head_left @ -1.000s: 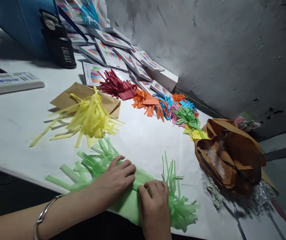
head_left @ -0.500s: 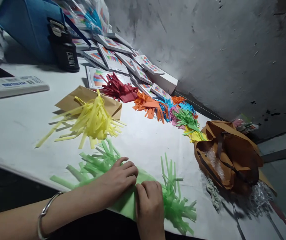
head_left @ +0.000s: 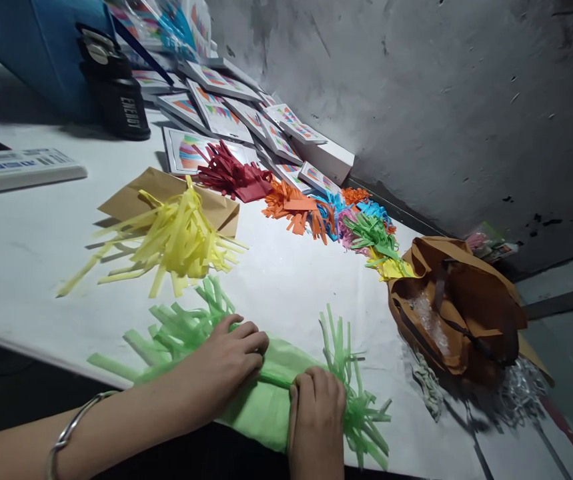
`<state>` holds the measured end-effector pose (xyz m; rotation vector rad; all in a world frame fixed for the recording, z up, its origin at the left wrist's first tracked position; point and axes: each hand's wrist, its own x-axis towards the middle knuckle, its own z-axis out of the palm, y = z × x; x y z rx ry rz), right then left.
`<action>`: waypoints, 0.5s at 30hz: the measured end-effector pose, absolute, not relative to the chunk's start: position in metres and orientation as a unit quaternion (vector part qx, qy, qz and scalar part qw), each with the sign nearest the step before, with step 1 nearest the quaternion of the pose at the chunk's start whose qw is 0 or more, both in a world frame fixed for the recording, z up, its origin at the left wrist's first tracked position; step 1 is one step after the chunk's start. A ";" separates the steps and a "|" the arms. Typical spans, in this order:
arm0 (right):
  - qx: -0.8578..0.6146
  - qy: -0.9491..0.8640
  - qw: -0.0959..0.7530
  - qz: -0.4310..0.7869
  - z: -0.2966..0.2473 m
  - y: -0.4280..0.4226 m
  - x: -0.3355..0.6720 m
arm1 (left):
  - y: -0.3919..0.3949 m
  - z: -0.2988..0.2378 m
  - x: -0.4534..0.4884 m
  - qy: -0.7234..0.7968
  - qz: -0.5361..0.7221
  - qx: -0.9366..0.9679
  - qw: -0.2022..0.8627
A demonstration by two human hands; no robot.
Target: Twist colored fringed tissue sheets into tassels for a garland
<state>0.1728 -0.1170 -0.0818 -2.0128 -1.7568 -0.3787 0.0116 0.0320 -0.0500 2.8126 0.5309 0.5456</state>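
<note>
The right hand (head_left: 319, 400), nearest the lens, has its fingers curled narrow, pinching a light-green sheet of fringed tissue paper (head_left: 261, 413) near the fringe at its right end. The left hand (head_left: 239, 353), above a smooth silver metal bangle (head_left: 66, 437) on the forearm, also grips the sheet with bent fingers. Between the 2 hands runs a narrow, gathered ridge of the paper, which lies along the near edge of the white-topped bench (head_left: 286, 273), fringes spread at both ends.

Just beyond the left-hand fringe, a pale-yellow tissue tassel (head_left: 181, 233) rests partly over a folded brown paper piece (head_left: 133, 190). To the right stands a slouching, open brown bag (head_left: 491, 300) with dark straps.

Farther back, a dark-red paper tassel (head_left: 236, 175) heads a line of orange, blue, pink, green and yellow paper bundles (head_left: 373, 233) reaching toward the bag. Behind them are white flat boxes with multicoloured prints (head_left: 221, 117), a black bottle marked "ENERGY" (head_left: 119, 103) and a stained grey wall (head_left: 391, 100).
</note>
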 end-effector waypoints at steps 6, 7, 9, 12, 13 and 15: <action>-0.783 -0.599 0.150 -0.076 -0.067 -0.108 0.176 | 0.023 -0.036 0.029 0.276 0.077 0.955 0.077; -0.784 -0.597 0.159 -0.064 -0.066 -0.107 0.177 | 0.023 -0.036 0.031 0.265 0.077 0.959 0.059; -0.781 -0.592 0.193 -0.043 -0.065 -0.106 0.177 | 0.023 -0.039 0.033 0.209 0.094 0.973 0.031; -0.784 -0.571 0.243 -0.029 -0.066 -0.106 0.177 | 0.023 -0.047 0.033 0.133 0.121 0.984 0.003; -0.780 -0.569 0.256 -0.031 -0.066 -0.107 0.176 | 0.023 -0.048 0.034 0.126 0.127 0.984 -0.003; -0.760 -0.587 0.277 -0.048 -0.066 -0.107 0.174 | 0.024 -0.050 0.036 0.131 0.132 0.983 -0.001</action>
